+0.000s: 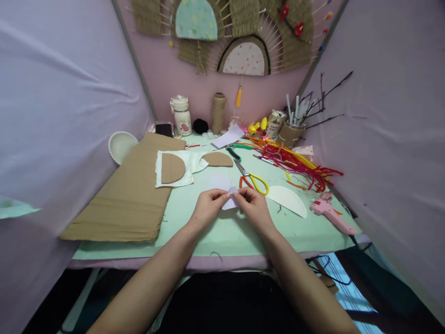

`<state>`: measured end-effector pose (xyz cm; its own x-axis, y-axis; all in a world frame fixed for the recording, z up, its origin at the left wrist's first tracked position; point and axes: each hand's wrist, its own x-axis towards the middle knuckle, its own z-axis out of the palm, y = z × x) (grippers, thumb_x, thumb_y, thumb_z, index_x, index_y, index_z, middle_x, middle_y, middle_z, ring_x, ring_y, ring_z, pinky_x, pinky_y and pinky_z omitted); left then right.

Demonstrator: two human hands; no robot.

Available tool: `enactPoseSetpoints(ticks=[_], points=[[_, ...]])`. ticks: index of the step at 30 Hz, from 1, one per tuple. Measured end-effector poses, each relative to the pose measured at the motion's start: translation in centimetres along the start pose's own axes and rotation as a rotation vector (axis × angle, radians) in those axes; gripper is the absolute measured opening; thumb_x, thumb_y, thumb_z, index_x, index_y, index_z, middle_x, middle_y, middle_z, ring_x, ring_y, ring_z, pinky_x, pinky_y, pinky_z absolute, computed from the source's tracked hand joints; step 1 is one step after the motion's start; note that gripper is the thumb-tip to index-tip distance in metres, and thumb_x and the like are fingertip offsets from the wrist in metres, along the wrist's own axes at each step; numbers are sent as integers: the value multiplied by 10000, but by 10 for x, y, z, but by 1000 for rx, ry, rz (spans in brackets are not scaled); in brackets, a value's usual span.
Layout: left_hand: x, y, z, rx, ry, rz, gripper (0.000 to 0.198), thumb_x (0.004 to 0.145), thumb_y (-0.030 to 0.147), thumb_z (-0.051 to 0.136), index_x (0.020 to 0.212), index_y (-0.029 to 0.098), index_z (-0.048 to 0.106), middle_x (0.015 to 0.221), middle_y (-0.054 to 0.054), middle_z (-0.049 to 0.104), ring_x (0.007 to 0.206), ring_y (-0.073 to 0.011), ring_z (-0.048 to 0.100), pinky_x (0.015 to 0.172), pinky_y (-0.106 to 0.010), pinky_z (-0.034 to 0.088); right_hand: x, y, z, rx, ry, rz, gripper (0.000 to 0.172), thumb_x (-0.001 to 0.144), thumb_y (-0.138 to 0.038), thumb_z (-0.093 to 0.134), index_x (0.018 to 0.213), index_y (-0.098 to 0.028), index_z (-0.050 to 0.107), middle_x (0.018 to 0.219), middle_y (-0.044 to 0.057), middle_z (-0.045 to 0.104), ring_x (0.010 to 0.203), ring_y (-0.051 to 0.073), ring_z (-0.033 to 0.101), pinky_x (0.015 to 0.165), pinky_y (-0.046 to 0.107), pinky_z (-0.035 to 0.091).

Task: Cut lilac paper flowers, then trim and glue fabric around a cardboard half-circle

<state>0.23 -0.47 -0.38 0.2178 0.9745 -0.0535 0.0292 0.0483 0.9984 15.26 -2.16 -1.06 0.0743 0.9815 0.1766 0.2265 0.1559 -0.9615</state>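
Note:
Between my two hands is a small piece of pale lilac paper (230, 203), held low over the front middle of the table. My left hand (209, 204) pinches its left side with thumb and finger. On the other side my right hand (253, 204) pinches the paper too, the thumbs close together. Just beyond my right hand lie scissors (257, 182) with one yellow and one red handle, blades apart. A white half-round card (288, 200) rests to the right of that hand. Another pale paper sheet (219, 181) lies flat behind my hands.
A large cardboard sheet (128, 199) covers the left side. Half-round cardboard pieces (173, 168) lie on white cloth. Colourful pipe cleaners (292, 160) and a pink glue gun (328, 212) are on the right. A bottle (181, 116) and twine spool (218, 113) stand at the back.

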Motion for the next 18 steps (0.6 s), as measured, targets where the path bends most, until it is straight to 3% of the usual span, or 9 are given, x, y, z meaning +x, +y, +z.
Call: enactPoseSetpoints(ticks=[12, 15, 18], points=[[2, 1, -2, 16, -104, -26, 262, 653, 401, 723, 650, 140, 696, 592, -13, 610, 569, -130, 513, 559, -242, 395, 9, -10, -21, -134, -187, -84, 205, 795, -317, 612, 650, -177, 650, 576, -17, 577, 531, 125, 495, 495, 226, 385], [3, 0, -3, -39, -2, -33, 291, 661, 430, 713, 683, 140, 697, 625, -18, 628, 581, -135, 542, 589, -256, 448, 4, -8, -20, -169, -65, -153, 169, 847, -315, 555, 844, -197, 676, 786, 40, 640, 696, 179, 557, 613, 291, 456], [4, -1, -3, -111, 135, -13, 313, 688, 458, 688, 727, 148, 685, 659, -4, 626, 611, -123, 556, 645, -263, 483, -3, -6, -17, -292, 15, -396, 162, 841, -296, 599, 977, -230, 657, 983, 81, 622, 904, 233, 557, 806, 394, 461]])
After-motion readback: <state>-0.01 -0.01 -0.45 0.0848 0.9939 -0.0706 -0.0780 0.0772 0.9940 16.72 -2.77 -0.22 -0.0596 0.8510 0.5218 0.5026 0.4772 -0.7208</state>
